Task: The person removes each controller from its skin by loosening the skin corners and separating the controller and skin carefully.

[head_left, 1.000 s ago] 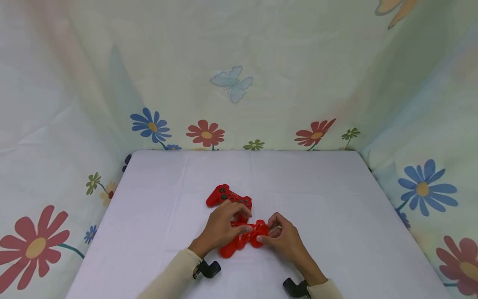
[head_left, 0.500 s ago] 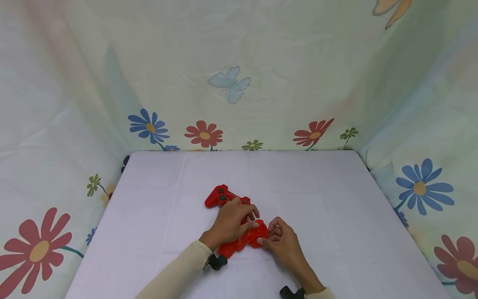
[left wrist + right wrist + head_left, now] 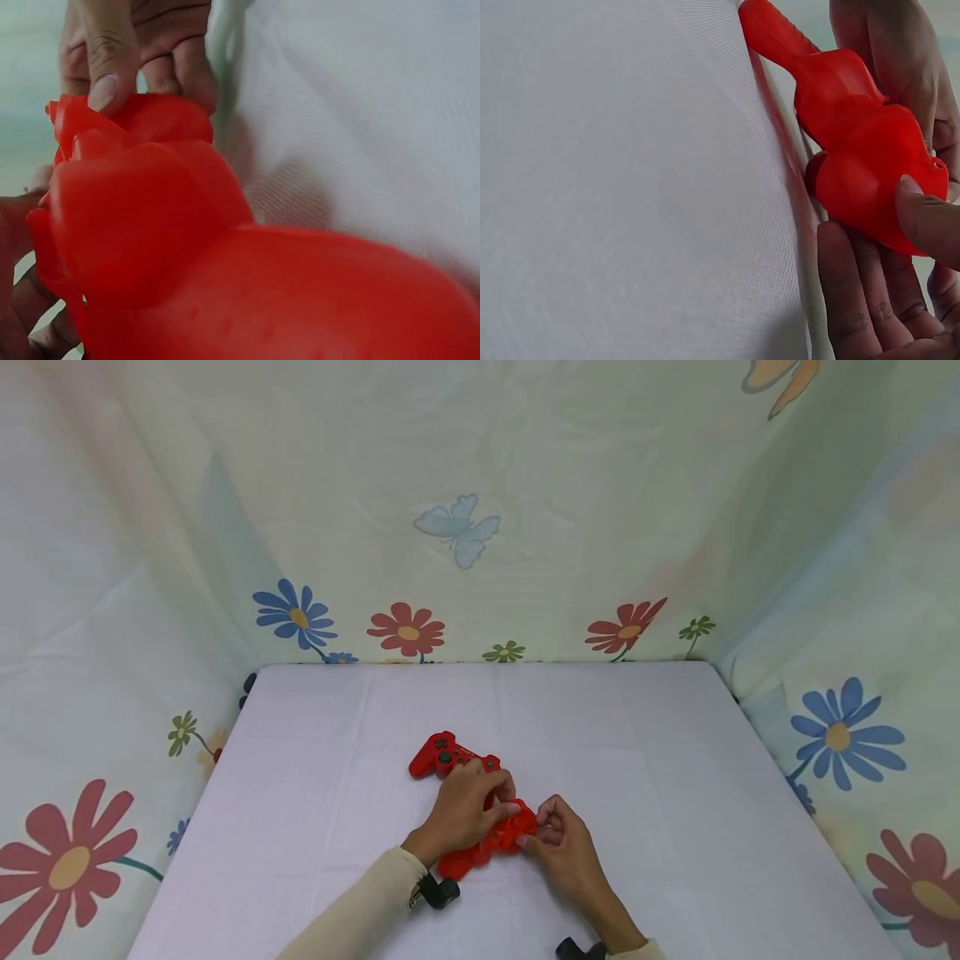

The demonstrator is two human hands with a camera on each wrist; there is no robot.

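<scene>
A soft red silicone controller cover (image 3: 459,862) is held at an angle between both hands in the head view. My left hand (image 3: 459,810) pinches its upper edge near the right end. My right hand (image 3: 566,850) grips that end, the thumb on the near side. In the right wrist view the cover (image 3: 855,135) shows its smooth, rounded outside, and the right thumb presses on it. The left wrist view has the cover (image 3: 187,225) close up, with folded edges at the fingers. Just beyond lies a red game controller (image 3: 431,757) with dark green buttons, partly hidden by my left hand.
A white cloth covers the table (image 3: 637,760). Behind and beside it hangs a pale curtain (image 3: 570,527) printed with flowers and butterflies. Black wrist cameras sit below the left hand (image 3: 438,891) and the right hand (image 3: 579,948).
My left hand has slid right along the cover's edge, closer to my right hand, and covers more of it. The right hand keeps its hold. The controller stays put.
</scene>
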